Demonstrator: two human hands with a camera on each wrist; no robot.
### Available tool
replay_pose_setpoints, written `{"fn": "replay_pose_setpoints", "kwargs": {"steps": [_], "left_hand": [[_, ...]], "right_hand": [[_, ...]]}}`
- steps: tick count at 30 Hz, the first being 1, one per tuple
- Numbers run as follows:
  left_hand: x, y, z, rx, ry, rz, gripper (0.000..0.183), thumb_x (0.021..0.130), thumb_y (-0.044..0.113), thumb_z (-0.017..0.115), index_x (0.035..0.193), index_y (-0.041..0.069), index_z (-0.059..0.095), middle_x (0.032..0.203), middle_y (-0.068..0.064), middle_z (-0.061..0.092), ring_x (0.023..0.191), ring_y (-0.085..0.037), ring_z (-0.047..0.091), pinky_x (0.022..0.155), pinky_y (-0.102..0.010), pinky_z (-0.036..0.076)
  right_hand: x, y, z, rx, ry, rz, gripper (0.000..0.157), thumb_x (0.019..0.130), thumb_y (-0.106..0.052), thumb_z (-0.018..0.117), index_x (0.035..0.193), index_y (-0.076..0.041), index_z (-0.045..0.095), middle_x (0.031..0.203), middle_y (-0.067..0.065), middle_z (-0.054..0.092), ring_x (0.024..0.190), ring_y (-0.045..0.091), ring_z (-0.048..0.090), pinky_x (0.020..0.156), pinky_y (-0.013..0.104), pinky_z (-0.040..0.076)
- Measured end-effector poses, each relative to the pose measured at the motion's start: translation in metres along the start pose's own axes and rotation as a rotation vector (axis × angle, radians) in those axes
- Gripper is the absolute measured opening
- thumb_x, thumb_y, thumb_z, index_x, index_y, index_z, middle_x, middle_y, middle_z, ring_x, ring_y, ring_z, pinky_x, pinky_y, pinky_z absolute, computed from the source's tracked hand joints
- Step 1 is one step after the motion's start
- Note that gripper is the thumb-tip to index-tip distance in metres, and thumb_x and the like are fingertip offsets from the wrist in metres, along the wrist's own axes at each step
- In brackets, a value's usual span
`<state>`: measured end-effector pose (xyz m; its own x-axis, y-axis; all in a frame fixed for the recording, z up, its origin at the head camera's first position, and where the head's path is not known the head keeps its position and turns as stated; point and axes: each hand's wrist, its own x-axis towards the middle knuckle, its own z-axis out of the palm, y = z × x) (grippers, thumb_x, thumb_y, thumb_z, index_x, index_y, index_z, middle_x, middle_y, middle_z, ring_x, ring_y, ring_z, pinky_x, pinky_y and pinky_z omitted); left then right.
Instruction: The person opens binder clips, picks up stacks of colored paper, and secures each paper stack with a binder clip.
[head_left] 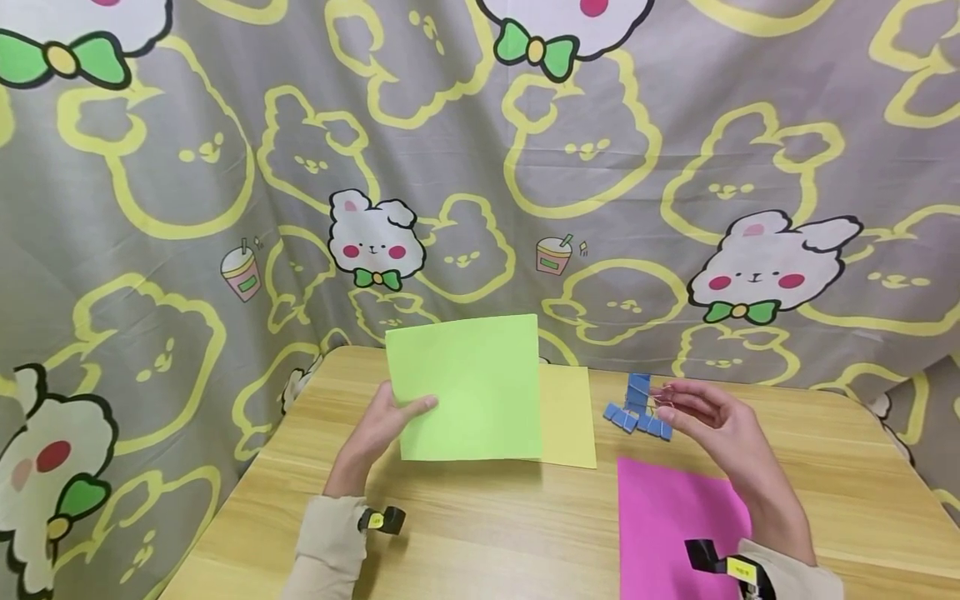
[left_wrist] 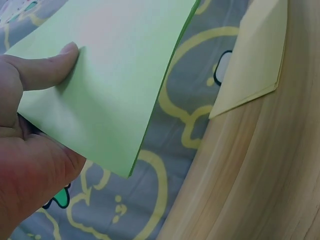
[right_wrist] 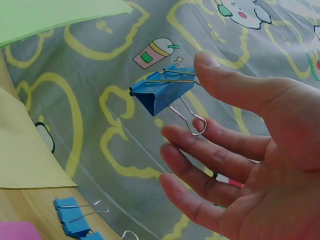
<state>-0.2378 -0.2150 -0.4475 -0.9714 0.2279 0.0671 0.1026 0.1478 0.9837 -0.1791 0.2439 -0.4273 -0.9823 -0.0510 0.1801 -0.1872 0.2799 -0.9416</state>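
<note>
My left hand (head_left: pixel 386 421) grips a light-green sheaf of paper (head_left: pixel 472 383) by its left edge, thumb across the front and the other fingers hidden behind. The sheaf is raised and tilted above the table. In my right hand (head_left: pixel 716 421) is a blue binder clip (right_wrist: pixel 167 90), held by its wire handles. The right wrist view shows the thumb at the upper handle and fingertips at the lower one, with the clip's mouth pointing left, toward the green paper. More blue binder clips (head_left: pixel 654 427) lie on the table just below that hand.
Yellow paper (head_left: pixel 567 417) lies on the wooden table (head_left: pixel 457 533), partly behind the green sheaf. Magenta paper (head_left: pixel 667 525) lies at the front right, partly under the right forearm. A grey curtain (head_left: pixel 465 150) with cartoon rabbits hangs along the table's back edge.
</note>
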Motion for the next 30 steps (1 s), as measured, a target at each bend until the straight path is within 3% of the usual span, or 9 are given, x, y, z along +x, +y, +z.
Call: {"fn": "replay_pose_setpoints", "kwargs": {"steps": [7,18,24,30], "left_hand": [[0.002,0.004,0.007,-0.006,0.004,-0.001,0.038,0.098,0.009,0.069,0.131,-0.002,0.054,0.119,-0.015,0.065,0.107,-0.024,0.063,0.092,-0.037,0.054],[0.005,0.004,0.011,-0.018,-0.011,-0.001,0.040,0.096,0.009,0.070,0.132,-0.001,0.054,0.121,-0.015,0.065,0.110,-0.024,0.062,0.095,-0.037,0.052],[-0.001,0.004,0.015,-0.012,-0.025,-0.020,0.039,0.097,0.010,0.069,0.132,0.003,0.054,0.123,-0.013,0.064,0.113,-0.025,0.061,0.095,-0.038,0.052],[-0.003,0.003,0.018,-0.008,-0.054,0.006,0.037,0.097,0.011,0.069,0.131,0.004,0.055,0.124,-0.011,0.066,0.116,-0.025,0.061,0.098,-0.040,0.050]], "right_hand": [[0.004,-0.002,0.004,0.001,0.049,0.010,0.050,0.097,-0.020,0.074,0.137,0.005,0.057,0.118,-0.008,0.068,0.105,0.004,0.065,0.088,0.014,0.051],[0.007,-0.004,0.017,0.029,0.027,0.014,0.052,0.095,-0.019,0.076,0.136,0.007,0.058,0.116,0.005,0.070,0.103,0.006,0.067,0.086,0.017,0.053],[0.008,-0.003,0.028,0.041,-0.015,0.036,0.051,0.094,-0.018,0.078,0.135,0.007,0.059,0.116,0.011,0.070,0.101,0.009,0.067,0.085,0.020,0.054],[0.008,-0.003,0.036,0.028,-0.047,0.057,0.051,0.094,-0.021,0.077,0.134,0.006,0.060,0.118,0.018,0.068,0.101,0.011,0.067,0.087,0.020,0.053]]}}
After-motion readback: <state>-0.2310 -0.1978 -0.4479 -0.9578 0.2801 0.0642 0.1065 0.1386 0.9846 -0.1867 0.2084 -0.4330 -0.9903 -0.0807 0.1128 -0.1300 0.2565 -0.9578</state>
